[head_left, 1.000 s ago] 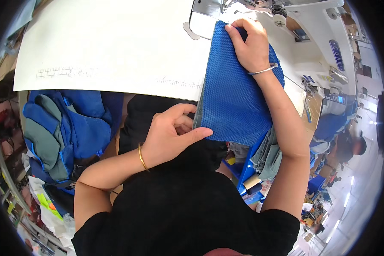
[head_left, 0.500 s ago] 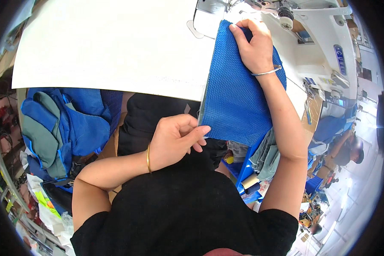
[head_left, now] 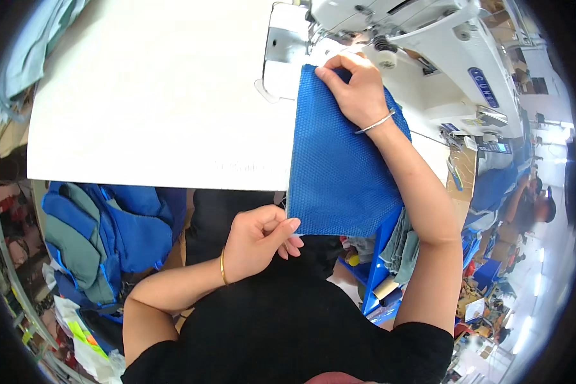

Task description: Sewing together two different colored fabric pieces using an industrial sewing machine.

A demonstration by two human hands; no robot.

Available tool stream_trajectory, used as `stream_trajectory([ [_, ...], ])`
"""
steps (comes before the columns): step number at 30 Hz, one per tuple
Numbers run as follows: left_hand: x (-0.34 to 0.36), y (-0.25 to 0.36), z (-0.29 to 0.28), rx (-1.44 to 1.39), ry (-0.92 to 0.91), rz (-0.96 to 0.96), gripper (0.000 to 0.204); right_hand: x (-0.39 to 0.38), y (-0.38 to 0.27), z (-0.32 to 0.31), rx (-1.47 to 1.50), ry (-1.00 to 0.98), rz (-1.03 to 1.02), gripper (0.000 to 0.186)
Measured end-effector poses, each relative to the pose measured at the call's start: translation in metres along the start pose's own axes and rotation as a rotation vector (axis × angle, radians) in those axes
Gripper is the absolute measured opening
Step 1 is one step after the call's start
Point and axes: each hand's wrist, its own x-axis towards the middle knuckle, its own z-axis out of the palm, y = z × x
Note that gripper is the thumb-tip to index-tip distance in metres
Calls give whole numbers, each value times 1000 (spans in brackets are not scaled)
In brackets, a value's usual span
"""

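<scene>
A piece of blue textured fabric (head_left: 339, 173) lies over the right part of the white table (head_left: 160, 96) and hangs past its front edge. My left hand (head_left: 259, 240) pinches its lower left corner between thumb and fingers. Up at the far end, my right hand (head_left: 358, 89) grips the fabric's top edge, thumb on top and fingers curled. Just beyond that hand stands a white sewing machine (head_left: 435, 83), its metal plate (head_left: 283, 54) set in the tabletop. The fabric's far edge lies close to the plate; whether it touches is unclear.
Blue and grey sewn pieces (head_left: 134, 224) are heaped below the table at left. Grey cloth (head_left: 35, 57) hangs at the far left. Under the fabric's right side stands a blue rack (head_left: 372, 272) with a thread cone (head_left: 385, 289). A co-worker (head_left: 525, 208) is off to the right.
The view has shifted, so the table and machine sit lower in it and more of the machine shows. Both hands keep their hold on the blue fabric.
</scene>
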Motion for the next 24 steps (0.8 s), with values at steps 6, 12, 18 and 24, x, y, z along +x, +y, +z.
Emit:
stream_trajectory([
  [6, 8, 7, 1, 1, 13, 12, 21, 10, 6, 3, 36, 87, 135, 21],
  [12, 13, 9, -1, -33, -15, 48, 19, 20, 19, 9, 128, 113, 296, 22],
  [18, 16, 6, 0, -37, -1, 85, 16, 30, 33, 18, 20, 101, 302, 39],
  [24, 21, 4, 2, -34, 14, 93, 16, 29, 40, 14, 40, 58, 324, 56],
])
